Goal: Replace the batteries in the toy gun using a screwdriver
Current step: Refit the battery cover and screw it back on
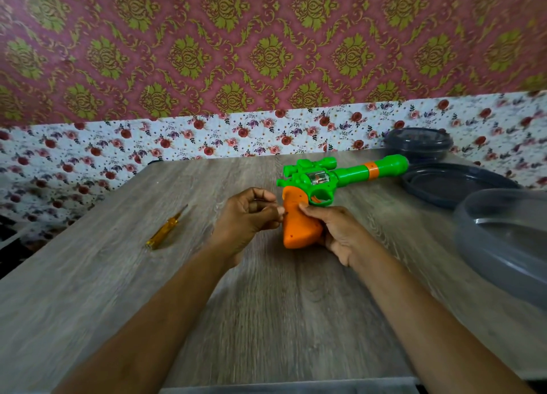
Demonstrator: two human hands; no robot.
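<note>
Two bare hands meet at the toy gun (322, 183), side face up over the middle of the wood-grain table (266, 319), its green barrel pointing off to the right and its orange grip (299, 228) toward the person. The right hand (340, 237) wraps round the grip from the right, thumb laid on its upper face just below the trigger guard. The left hand (248, 216) sits at the grip's left edge, fingers curled in, thumb and forefinger pinched together against the plastic; whether anything small is caught between them I cannot tell. The yellow-handled screwdriver (165, 231) lies on the table well to the left, nobody touching it. On the right stand a dark lidded tub (418, 142), a shallow lid (450, 186) and a clear-grey bowl (503, 245)
</note>
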